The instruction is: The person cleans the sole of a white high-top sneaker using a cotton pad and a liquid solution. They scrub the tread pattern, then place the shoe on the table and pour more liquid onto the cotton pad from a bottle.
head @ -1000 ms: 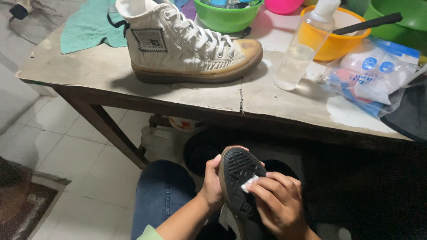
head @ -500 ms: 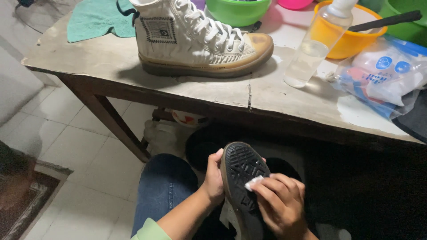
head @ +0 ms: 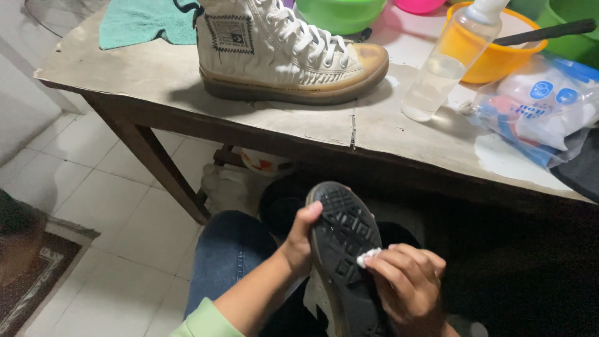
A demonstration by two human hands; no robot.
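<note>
Head view: left hand [head: 298, 244] grips upturned shoe [head: 344, 249]; right hand [head: 409, 287] presses pad [head: 367, 256].

- light is soft and even above my hands, brightest on the worn table top [head: 156, 68] and the pale floor tiles [head: 125, 206] to my left.
- the white high-top shoe [head: 281, 50] throws a soft shadow on its left side.
- beyond my right hand [head: 409, 290] the space under the table sinks to near black.
- mild glare on the plastic bag [head: 543, 112]; the picture looks slightly soft, and table edges bow a little.
</note>
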